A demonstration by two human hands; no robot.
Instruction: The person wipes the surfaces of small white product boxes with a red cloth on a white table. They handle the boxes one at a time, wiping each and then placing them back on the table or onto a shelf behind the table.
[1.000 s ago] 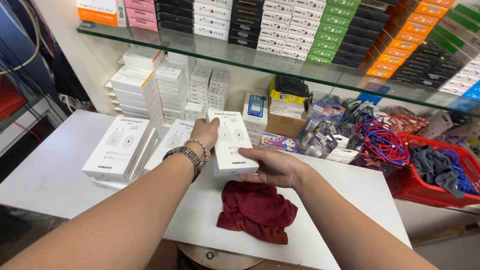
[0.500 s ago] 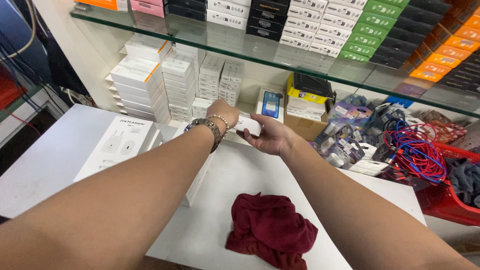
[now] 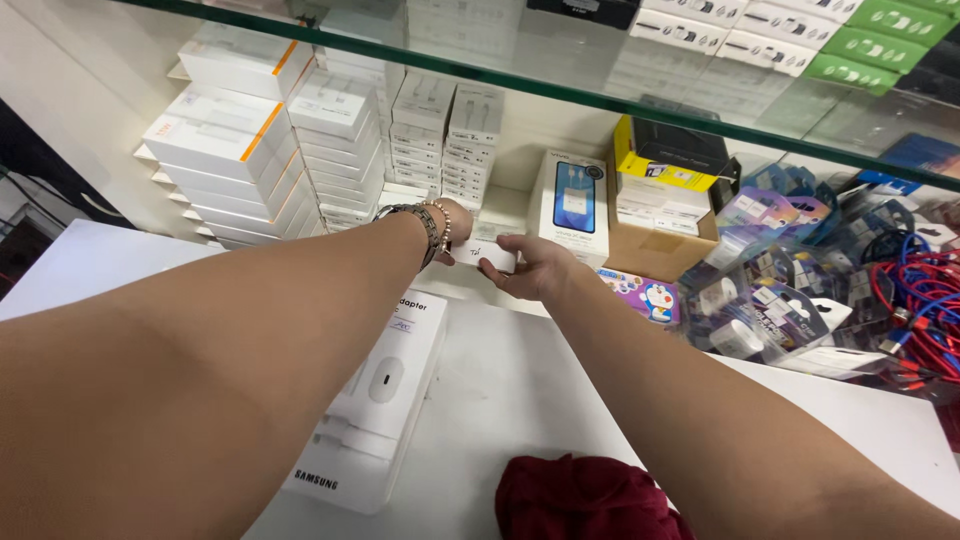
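Both my arms reach far forward under a glass shelf (image 3: 600, 95). My left hand (image 3: 455, 222), with a metal watch and bead bracelet on the wrist, and my right hand (image 3: 535, 268) together grip a flat white box (image 3: 488, 256), held level just above the back of the white table (image 3: 520, 390). The box hangs in front of stacks of small white boxes (image 3: 440, 130) against the wall. My left forearm hides most of the left hand.
Larger white boxes with orange stripes (image 3: 230, 150) are stacked at left. White adapter boxes (image 3: 375, 400) lie under my left arm. A dark red cloth (image 3: 585, 500) lies at the near edge. A cardboard box (image 3: 660, 215), packaged accessories (image 3: 770, 300) and red cables (image 3: 920, 300) crowd the right.
Both hands have carried the white box forward from above the table's middle to the back, under the glass shelf. The view has moved closer to the stacked boxes.
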